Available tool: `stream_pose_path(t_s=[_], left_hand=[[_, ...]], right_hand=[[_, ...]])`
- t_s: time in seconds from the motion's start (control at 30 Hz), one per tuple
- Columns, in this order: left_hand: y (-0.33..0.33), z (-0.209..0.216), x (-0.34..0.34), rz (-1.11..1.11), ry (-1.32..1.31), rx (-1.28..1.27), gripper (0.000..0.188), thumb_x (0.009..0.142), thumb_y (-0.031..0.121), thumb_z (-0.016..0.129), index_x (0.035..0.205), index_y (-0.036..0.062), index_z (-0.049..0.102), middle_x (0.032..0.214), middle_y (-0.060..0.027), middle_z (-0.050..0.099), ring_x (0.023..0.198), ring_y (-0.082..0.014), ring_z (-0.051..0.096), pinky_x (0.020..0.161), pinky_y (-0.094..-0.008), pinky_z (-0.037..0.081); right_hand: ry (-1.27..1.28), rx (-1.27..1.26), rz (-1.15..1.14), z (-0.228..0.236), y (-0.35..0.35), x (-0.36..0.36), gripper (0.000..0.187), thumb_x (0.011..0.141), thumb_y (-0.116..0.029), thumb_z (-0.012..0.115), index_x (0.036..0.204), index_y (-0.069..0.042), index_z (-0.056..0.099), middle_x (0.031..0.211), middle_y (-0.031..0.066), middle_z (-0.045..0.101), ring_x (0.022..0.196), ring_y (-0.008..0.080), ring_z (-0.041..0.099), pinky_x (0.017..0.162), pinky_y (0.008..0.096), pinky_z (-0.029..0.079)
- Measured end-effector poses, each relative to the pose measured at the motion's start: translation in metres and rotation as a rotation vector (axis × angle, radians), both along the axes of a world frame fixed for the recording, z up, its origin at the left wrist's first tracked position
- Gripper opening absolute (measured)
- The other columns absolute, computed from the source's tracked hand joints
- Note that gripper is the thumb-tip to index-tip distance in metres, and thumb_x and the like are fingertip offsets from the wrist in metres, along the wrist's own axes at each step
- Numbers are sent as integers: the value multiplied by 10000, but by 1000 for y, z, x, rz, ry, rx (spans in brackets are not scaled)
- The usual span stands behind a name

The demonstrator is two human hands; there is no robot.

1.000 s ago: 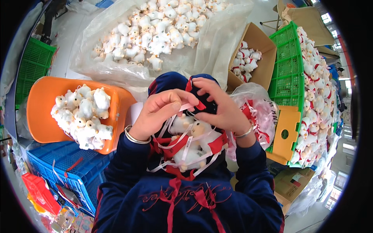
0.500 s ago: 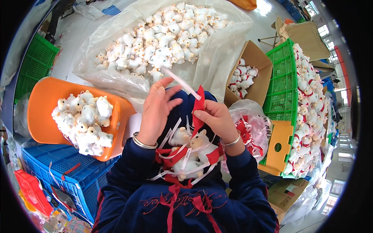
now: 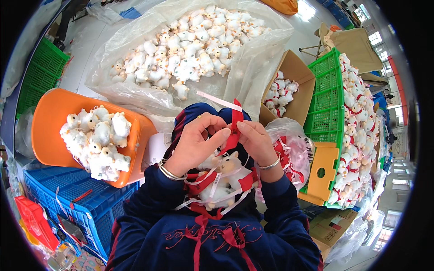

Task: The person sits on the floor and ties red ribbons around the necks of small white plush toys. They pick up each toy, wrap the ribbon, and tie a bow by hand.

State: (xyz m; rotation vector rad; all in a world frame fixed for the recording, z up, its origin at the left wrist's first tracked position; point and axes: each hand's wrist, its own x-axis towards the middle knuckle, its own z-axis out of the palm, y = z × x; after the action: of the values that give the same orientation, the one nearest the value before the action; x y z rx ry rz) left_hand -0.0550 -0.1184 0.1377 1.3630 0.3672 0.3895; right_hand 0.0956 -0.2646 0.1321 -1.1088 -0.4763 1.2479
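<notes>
Red strip [image 3: 236, 115] between 2 hands [image 3: 195, 143] [image 3: 257, 142]

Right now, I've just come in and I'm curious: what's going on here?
The person's right hand pinches a red cloth strip with a pale ribbon; the left hand is at its left edge. Below the hands lie white plush toys amid red cloth and more ribbons. A large pile of white toys lies on plastic sheeting ahead; a cardboard box at right holds others.
</notes>
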Motion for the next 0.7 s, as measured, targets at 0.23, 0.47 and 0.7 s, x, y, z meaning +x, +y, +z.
stream_pose_path(t_s=[0.23, 0.47, 0.7], left_hand=[[-1, 10, 4, 6, 37, 303, 129, 902, 64, 727, 1000, 20, 655, 929, -32, 619, 820, -122, 574, 719, -259, 470], [-3, 4, 5, 31, -21, 264, 69, 930, 62, 674, 955, 8, 639, 890, -60, 655, 794, -140, 609, 722, -284, 501], [10, 5, 1, -181, 71, 145, 48, 963, 55, 606, 987, 17, 624, 861, 23, 619, 781, -32, 511, 685, -217, 445]], right_hand=[[-12, -32, -47, 4, 3, -8, 380, 1077, -282, 521, 1139, 52, 692, 1058, 70, 719, 916, 120, 671, 868, 283, 535], [-422, -126, -38, 7, 11, -6, 251, 1045, -236, 609, 1013, 1, 687, 860, -11, 659, 755, 55, 563, 700, 213, 467], [-369, -94, -160, 9, 12, 4, 179, 1019, -162, 637, 993, 11, 672, 784, 9, 643, 677, 73, 556, 640, 215, 461]])
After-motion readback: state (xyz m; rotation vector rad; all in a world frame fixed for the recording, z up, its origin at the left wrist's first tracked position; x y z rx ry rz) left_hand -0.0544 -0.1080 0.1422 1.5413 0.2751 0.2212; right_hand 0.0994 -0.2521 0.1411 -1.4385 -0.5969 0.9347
